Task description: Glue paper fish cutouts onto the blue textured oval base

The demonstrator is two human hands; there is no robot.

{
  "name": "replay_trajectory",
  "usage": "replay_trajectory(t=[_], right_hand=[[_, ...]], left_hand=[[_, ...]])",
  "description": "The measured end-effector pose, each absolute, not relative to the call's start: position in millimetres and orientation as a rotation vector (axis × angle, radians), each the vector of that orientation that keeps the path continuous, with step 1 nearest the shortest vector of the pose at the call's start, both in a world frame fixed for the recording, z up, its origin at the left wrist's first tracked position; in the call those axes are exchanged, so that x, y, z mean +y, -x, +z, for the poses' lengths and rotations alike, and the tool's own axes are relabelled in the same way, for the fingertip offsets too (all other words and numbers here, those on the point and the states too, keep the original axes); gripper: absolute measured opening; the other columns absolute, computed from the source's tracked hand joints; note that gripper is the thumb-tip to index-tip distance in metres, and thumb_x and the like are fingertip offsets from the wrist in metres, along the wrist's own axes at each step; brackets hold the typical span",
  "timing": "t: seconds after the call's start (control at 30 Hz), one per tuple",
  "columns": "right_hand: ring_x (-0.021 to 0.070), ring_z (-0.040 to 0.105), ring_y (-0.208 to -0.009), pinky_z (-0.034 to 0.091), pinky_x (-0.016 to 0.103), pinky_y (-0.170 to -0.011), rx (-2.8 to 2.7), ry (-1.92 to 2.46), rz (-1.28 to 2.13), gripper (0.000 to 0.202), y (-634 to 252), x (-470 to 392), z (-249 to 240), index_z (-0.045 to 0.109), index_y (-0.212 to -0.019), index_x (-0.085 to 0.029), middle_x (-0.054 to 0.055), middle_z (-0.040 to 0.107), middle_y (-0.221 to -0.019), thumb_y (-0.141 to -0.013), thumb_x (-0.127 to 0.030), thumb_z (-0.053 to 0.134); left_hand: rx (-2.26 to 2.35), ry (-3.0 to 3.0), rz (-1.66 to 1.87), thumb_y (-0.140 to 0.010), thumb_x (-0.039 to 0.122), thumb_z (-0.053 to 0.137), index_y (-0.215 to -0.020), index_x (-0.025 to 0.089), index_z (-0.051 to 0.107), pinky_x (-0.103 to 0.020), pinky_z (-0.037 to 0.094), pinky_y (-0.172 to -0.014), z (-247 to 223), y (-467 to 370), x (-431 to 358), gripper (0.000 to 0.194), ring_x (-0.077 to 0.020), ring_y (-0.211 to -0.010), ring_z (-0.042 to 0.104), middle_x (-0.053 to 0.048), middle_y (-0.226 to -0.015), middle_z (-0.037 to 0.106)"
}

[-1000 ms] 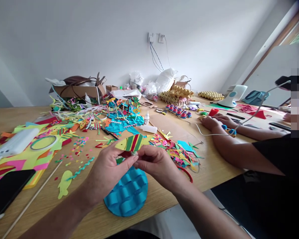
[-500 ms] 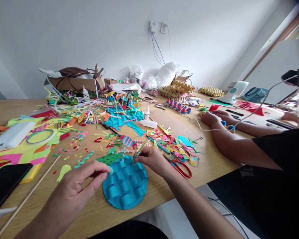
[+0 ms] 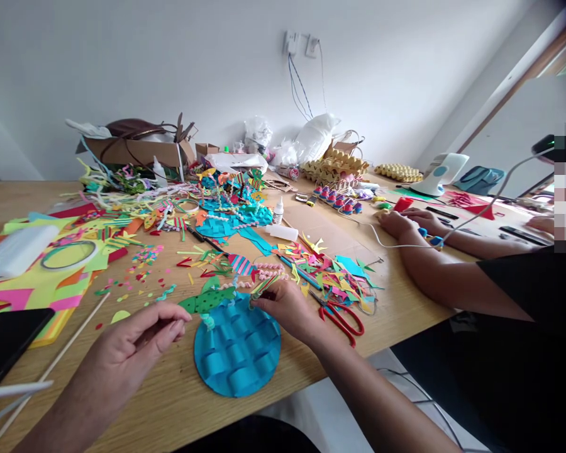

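1. The left hand (image 3: 132, 343) is just left of the blue woven disc (image 3: 238, 352), thumb and forefinger close; whether its grip is fully together cannot be told.
2. The disc lies on the wooden surface (image 3: 170, 402), near its front edge.
3. The right hand (image 3: 290, 311), above the disc's upper right edge, has its grip clamped on a striped paper fish (image 3: 266, 284).
4. A green dotted paper fish (image 3: 207, 301) stands over the disc's upper left edge, a pale green twisted stem (image 3: 208, 322) beneath it.
5. Red-handled scissors (image 3: 343, 319) lie right of the right hand, beside colored paper scraps (image 3: 339, 280).
6. Beyond stands a small white bottle (image 3: 278, 212).
7. Farther back are egg cartons (image 3: 334, 167) and a cardboard box (image 3: 136, 151).
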State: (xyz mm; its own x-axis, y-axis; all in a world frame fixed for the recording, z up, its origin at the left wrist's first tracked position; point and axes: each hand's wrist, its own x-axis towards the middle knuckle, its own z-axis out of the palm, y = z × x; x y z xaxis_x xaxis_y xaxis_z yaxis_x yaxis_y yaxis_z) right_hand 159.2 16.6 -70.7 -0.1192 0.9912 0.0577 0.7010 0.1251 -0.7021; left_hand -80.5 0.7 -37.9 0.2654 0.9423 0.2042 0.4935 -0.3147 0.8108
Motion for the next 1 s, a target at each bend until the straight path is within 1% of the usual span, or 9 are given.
replay_trajectory(t=[0.13,0.27,0.37,0.5,0.63,0.73,0.87,1.0], right_hand=[[0.0114,0.056,-0.057,0.035,0.019,-0.051,-1.922,1.658,0.657,0.008,-157.7,15.1,-73.1,0.070,-0.071,-0.012,0.002,0.066,-0.064,-0.071,-0.013,0.063],[0.0116,0.057,-0.059,0.037,0.019,-0.053,-1.936,1.629,0.611,0.008,-158.3,16.1,-82.0,0.070,-0.072,-0.013,0.003,0.068,-0.068,-0.071,-0.014,0.063],[0.0102,0.053,-0.056,0.035,0.019,-0.051,-1.944,1.626,0.569,0.007,-158.5,16.7,-86.9,0.069,-0.067,-0.014,0.001,0.066,-0.063,-0.071,-0.014,0.063],[0.0083,0.047,-0.050,0.031,0.018,-0.047,-1.950,1.642,0.550,0.009,-158.3,17.0,-88.2,0.067,-0.061,-0.014,0.000,0.061,-0.056,-0.070,-0.013,0.063],[0.0068,0.042,-0.047,0.029,0.018,-0.046,-1.959,1.652,0.556,0.011,-158.2,17.4,-87.4,0.066,-0.059,-0.015,-0.001,0.059,-0.054,-0.069,-0.013,0.064],[0.0063,0.040,-0.045,0.028,0.018,-0.045,-1.961,1.665,0.574,0.012,-157.8,18.0,-87.2,0.066,-0.058,-0.015,-0.002,0.056,-0.051,-0.070,-0.013,0.064],[0.0060,0.038,-0.044,0.027,0.018,-0.045,-1.965,1.678,0.600,0.013,-157.1,18.9,-87.3,0.066,-0.056,-0.014,-0.003,0.052,-0.047,-0.069,-0.014,0.065],[0.0060,0.038,-0.045,0.027,0.019,-0.046,-1.974,1.674,0.611,0.011,-157.0,19.3,-87.1,0.067,-0.058,-0.013,-0.003,0.051,-0.048,-0.069,-0.012,0.065]], left_hand=[[1.295,-1.938,0.942,-0.070,0.040,0.052,-0.070,0.024,0.065,-0.015,0.047,-0.049,-41.4,82.1,1.9,0.021,-0.0142,-0.057,0.059,0.002,-0.062,0.065],[1.292,-1.909,0.950,-0.068,0.041,0.052,-0.067,0.024,0.064,-0.016,0.047,-0.048,-41.1,81.5,1.7,0.021,-0.0144,-0.055,0.059,0.002,-0.060,0.065],[1.311,-1.867,0.928,-0.067,0.042,0.053,-0.068,0.023,0.064,-0.017,0.047,-0.049,-39.3,80.9,0.3,0.022,-0.0147,-0.057,0.059,0.002,-0.062,0.065],[1.338,-1.860,0.824,-0.073,0.040,0.051,-0.075,0.022,0.063,-0.017,0.047,-0.057,-38.2,82.5,-2.3,0.021,-0.0150,-0.066,0.059,0.002,-0.070,0.065],[1.319,-1.869,0.822,-0.074,0.040,0.049,-0.075,0.022,0.062,-0.017,0.047,-0.057,-38.7,83.4,-2.8,0.022,-0.0152,-0.066,0.059,0.002,-0.068,0.064],[1.306,-1.870,0.834,-0.074,0.040,0.050,-0.074,0.021,0.062,-0.017,0.047,-0.056,-39.8,83.7,-2.5,0.022,-0.0152,-0.064,0.059,0.001,-0.068,0.064],[1.301,-1.868,0.790,-0.077,0.038,0.048,-0.078,0.022,0.061,-0.016,0.047,-0.060,-41.4,85.9,-2.2,0.021,-0.0144,-0.069,0.059,0.002,-0.071,0.064],[1.295,-1.881,0.790,-0.077,0.039,0.048,-0.077,0.021,0.061,-0.017,0.048,-0.061,-40.8,86.1,-1.1,0.022,-0.0153,-0.070,0.060,0.001,-0.073,0.065]])
